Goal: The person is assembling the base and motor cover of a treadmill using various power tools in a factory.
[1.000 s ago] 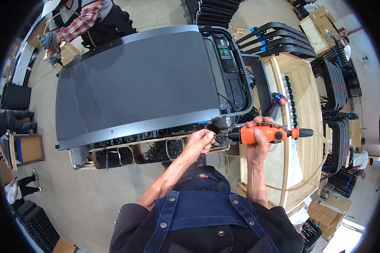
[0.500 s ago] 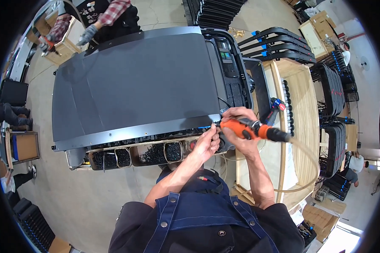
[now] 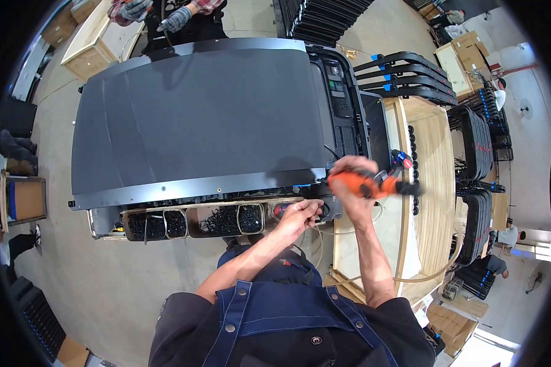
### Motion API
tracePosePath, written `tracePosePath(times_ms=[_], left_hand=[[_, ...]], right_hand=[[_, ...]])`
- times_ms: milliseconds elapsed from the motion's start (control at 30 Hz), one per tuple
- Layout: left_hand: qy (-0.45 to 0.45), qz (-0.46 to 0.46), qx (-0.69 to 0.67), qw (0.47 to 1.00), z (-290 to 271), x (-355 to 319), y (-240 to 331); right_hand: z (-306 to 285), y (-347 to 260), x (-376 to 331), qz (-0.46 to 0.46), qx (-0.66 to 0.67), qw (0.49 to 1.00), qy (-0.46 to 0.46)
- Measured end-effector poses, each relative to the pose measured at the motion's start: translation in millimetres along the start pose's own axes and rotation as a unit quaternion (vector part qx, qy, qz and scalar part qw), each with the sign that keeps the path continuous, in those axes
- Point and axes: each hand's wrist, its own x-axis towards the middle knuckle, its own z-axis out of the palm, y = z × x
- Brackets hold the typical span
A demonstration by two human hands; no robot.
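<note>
My right hand [image 3: 349,183] grips an orange power screwdriver [image 3: 370,184] lying roughly level, its nose pointing left at the near right corner of a large dark grey panel [image 3: 196,122]. A hose runs from the tool down to the right. My left hand [image 3: 300,214] sits just below that corner, fingers pinched at the edge of the parts tray [image 3: 190,221]; whether it holds a screw I cannot tell. The panel's pale front rail [image 3: 196,186] runs left from the tool.
The tray holds several compartments of black screws. A wooden bench [image 3: 431,202] stands to the right, with stacked black frames [image 3: 404,76] behind it. Another person's gloved hands [image 3: 156,15] work at the panel's far edge. A cardboard box [image 3: 24,199] sits at left.
My right hand has swung the screwdriver in toward the panel corner and lower. My left hand dropped from the corner to the tray edge. The other person shifted right along the far edge.
</note>
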Motion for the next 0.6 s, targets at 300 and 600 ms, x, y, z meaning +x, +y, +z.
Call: tracePosePath(times_ms=[300, 600], left_hand=[[-0.015, -0.033, 0.063, 0.997, -16.3, -44.6, 11.0], [0.019, -0.004, 0.017, 1.0, -37.7, -70.8, 16.8]], right_hand=[[10.7, 2.0, 6.7, 0.027, -0.067, 0.993, -0.095], [21.4, 0.3, 1.5, 0.079, -0.059, 0.99, -0.101]])
